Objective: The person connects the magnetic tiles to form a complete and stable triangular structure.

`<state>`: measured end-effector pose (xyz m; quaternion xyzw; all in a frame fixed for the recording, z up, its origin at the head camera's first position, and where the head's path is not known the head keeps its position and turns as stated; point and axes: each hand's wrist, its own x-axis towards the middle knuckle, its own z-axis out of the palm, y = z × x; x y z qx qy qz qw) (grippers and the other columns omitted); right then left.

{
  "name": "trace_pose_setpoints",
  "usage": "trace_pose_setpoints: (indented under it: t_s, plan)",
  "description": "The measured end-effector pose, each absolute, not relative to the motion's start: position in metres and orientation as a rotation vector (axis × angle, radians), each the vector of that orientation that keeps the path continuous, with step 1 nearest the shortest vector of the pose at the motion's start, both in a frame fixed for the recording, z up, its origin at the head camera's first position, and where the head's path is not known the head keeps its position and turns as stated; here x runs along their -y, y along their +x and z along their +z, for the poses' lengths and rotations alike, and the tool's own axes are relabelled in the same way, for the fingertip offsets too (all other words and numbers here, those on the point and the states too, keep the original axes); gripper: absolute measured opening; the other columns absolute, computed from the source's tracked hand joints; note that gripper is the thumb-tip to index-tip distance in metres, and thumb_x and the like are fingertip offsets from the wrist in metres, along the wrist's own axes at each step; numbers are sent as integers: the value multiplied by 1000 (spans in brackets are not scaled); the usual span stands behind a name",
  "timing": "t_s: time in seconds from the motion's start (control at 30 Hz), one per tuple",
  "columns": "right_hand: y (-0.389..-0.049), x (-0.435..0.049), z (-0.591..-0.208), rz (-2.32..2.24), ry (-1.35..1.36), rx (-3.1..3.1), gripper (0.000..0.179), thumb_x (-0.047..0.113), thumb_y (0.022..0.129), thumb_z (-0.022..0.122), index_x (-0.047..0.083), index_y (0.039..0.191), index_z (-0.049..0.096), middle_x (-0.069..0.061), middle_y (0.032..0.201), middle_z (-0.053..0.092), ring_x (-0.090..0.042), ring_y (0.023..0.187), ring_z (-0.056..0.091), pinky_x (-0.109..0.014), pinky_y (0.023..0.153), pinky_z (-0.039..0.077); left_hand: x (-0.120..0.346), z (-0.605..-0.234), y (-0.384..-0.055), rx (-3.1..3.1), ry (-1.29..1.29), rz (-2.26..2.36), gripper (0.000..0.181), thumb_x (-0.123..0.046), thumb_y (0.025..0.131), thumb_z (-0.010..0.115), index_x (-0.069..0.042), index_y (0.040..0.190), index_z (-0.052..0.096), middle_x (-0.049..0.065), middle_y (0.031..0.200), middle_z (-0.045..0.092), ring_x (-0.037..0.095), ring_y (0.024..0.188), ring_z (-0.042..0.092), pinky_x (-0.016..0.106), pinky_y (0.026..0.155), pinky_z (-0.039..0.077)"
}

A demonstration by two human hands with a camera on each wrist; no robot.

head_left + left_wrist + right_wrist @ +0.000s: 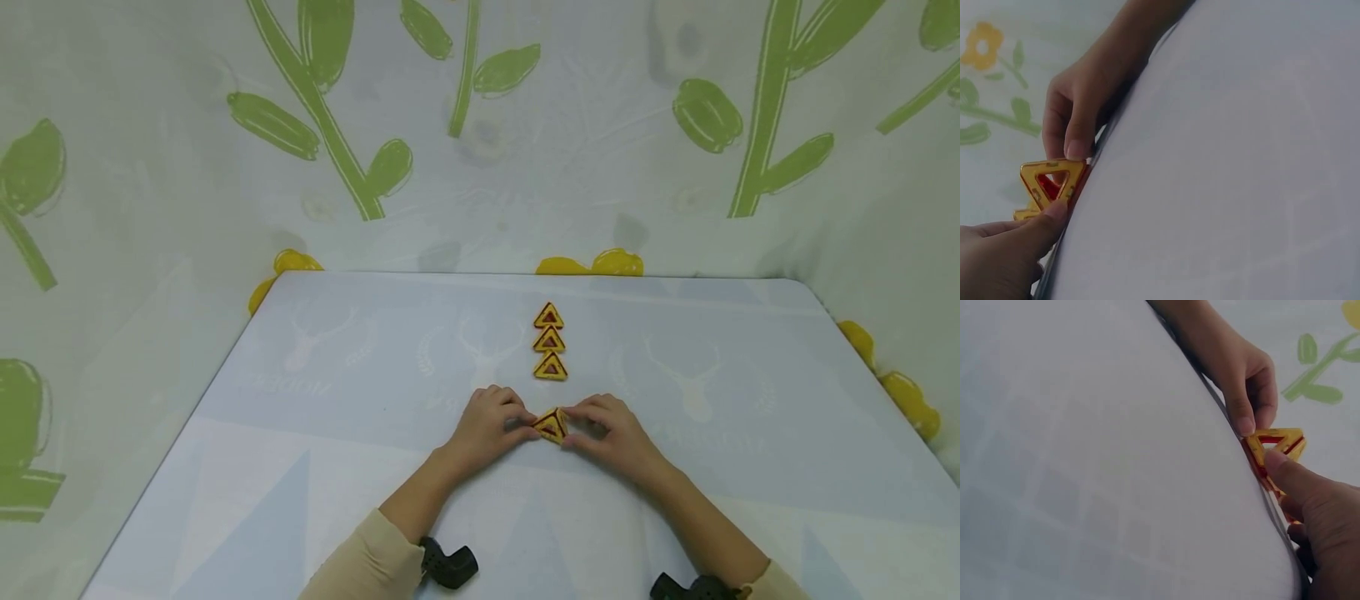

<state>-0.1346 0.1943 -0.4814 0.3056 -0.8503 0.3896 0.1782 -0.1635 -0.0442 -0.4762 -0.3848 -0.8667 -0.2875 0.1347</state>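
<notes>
Both hands meet over the table around a small group of yellow and red triangular magnetic tiles (pixel 552 423) with open centres. From the left, my left hand (pixel 491 427) pinches one corner between thumb and fingers. My right hand (pixel 617 433) pinches the opposite side the same way. In the left wrist view a yellow triangle frame (pixel 1036 172) leans up at an angle, with red showing behind it. The right wrist view shows my right thumb (pixel 1277 464) pressed on the front of the tiles.
Beyond the hands, three similar triangular pieces (pixel 551 367) stand in a column, points away from me. They lie on a pale patterned tabletop (pixel 360 467). A white curtain with green plant prints (pixel 562 192) rises behind the far edge.
</notes>
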Motion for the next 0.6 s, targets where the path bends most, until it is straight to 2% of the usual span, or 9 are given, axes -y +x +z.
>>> trace_pose_setpoints:
  t_s: [0.3, 0.6]
  plan:
    - [-139, -193, -481, 1001, 850, 2358, 31, 3, 62, 82, 2, 92, 75, 1, 78, 63, -9, 71, 48, -20, 62, 37, 38, -471, -161, 2622, -937, -885, 23, -37, 75, 77, -18, 88, 74, -5, 90, 62, 14, 84, 55, 30, 75, 40]
    - [-145, -191, -478, 940, 828, 2365, 28, 3, 62, 83, 2, 89, 75, -1, 77, 64, -11, 70, 50, -23, 62, 38, 34, -475, -168, 2646, -896, -910, 21, -34, 76, 77, -18, 89, 74, -5, 88, 62, 13, 79, 55, 29, 71, 39]
